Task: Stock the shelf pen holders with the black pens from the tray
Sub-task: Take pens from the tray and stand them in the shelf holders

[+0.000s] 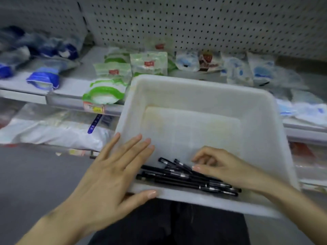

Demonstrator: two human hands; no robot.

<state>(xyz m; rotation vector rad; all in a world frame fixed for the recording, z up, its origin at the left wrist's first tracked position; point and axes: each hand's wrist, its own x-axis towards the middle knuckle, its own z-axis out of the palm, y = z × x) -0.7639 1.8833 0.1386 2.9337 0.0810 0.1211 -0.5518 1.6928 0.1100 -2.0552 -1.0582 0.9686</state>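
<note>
A white plastic tray rests on my lap, tilted towards me. Several black pens lie in a loose pile along its near edge. My left hand is spread flat over the tray's near left corner, fingers straight and thumb lying along the near rim. My right hand hovers over the right part of the pile with its fingers curled and its thumb tip on the pens. Whether it pinches a pen is hidden by the fingers.
Behind the tray runs a grey shelf with a pegboard back. On it lie green-and-white packets, blue packets at the left and pale blue packets at the right. A lower shelf holds white bags. Grey floor lies at the left.
</note>
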